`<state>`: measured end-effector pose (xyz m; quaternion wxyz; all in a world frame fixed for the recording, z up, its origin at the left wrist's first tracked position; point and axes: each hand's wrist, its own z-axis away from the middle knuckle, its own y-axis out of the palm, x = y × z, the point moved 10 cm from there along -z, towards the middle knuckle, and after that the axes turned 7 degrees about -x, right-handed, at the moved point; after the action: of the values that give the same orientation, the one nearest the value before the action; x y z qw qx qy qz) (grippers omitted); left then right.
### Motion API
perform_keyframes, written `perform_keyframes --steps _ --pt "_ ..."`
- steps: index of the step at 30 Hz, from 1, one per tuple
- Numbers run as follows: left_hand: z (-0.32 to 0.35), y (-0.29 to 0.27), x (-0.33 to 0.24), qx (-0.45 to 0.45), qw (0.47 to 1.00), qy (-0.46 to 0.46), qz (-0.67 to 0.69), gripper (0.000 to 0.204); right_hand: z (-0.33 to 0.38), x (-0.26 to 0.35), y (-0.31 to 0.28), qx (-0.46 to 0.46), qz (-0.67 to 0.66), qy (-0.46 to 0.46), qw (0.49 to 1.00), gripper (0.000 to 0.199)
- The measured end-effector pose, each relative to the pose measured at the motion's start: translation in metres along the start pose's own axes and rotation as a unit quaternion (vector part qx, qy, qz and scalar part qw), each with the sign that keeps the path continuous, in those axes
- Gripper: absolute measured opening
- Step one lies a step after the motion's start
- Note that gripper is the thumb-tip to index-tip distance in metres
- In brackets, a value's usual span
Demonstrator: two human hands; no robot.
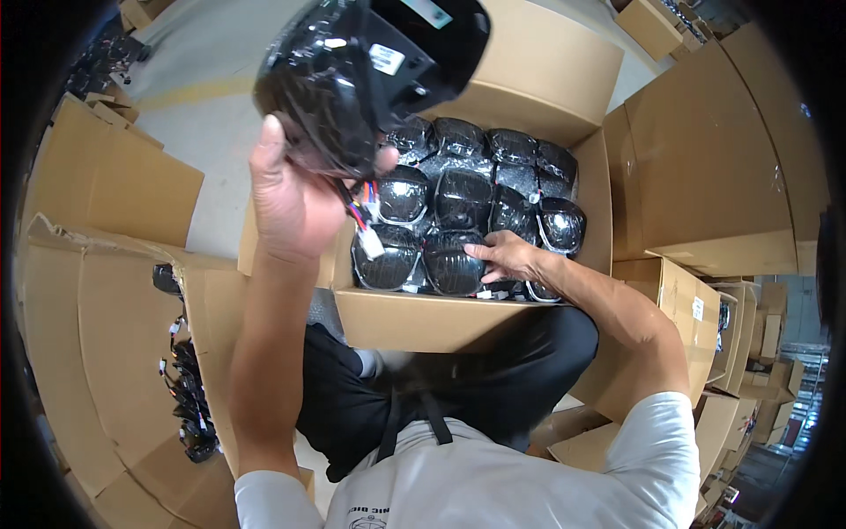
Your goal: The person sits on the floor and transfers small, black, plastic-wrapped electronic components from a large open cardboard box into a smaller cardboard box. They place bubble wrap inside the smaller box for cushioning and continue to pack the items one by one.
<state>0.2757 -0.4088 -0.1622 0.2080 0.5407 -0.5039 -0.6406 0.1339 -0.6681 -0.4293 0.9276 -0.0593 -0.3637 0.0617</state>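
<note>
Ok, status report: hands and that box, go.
Left hand raised, gripping bagged black lamp unit with wire plug. Right hand on packed units in open carton. Nothing in between.

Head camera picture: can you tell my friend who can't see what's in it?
A left hand lifts a shiny black bagged part with coloured wires, while the right hand touches similar parts packed in an open cardboard box.

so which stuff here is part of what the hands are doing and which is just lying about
In hand:
- left hand holding glossy black bagged lamp unit
- right hand on packed black lamp units
- open cardboard box

Lying about:
- closed cardboard cartons
- loose black wired parts
</note>
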Motion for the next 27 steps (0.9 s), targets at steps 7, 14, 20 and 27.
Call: perform_keyframes --steps 7,14,20,27 --pt "0.0 -0.003 0.045 0.003 0.995 -0.09 0.038 0.058 0.02 0.069 -0.016 -0.12 0.45 -0.177 0.867 0.06" --pt "0.021 0.008 0.105 -0.049 0.976 -0.211 0.028 0.063 0.151 0.257 -0.021 0.092 -0.157 -0.49 0.853 0.12" --pt "0.02 0.009 0.115 -0.181 0.969 -0.165 -0.016 0.065 0.181 0.247 -0.05 -0.042 -0.147 -0.506 0.849 0.087" --pt "0.001 -0.007 0.062 -0.166 0.978 -0.023 -0.128 0.036 0.169 0.155 -0.107 -0.141 0.056 -0.245 0.958 0.06"
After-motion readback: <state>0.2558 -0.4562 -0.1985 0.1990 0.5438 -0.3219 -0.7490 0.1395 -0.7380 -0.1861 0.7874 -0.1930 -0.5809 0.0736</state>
